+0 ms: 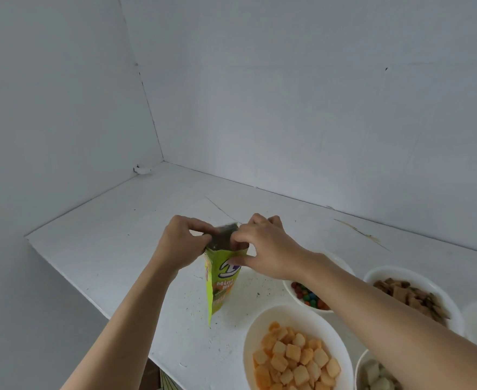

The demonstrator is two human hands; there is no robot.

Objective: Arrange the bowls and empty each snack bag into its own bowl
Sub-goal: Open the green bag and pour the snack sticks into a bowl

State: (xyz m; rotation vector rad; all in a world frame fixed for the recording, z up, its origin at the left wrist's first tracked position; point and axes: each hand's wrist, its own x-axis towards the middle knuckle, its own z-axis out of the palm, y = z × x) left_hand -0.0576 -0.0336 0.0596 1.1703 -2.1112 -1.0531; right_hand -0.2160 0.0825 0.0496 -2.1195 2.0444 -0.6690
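Green snack bag (pixel 222 280), upright on white table (pixel 113 237), is pinched at its top by left hand (pixel 185 243) and right hand (pixel 265 249).

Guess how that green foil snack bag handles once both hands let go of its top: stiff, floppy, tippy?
The green foil snack bag is probably floppy: its top crumples between the left hand and right hand. Likely light for its size, being thin film. Tall and narrow, it would probably tip if released on the white table.

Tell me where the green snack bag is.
In the head view, the green snack bag is centre, pinched between left hand and right hand.
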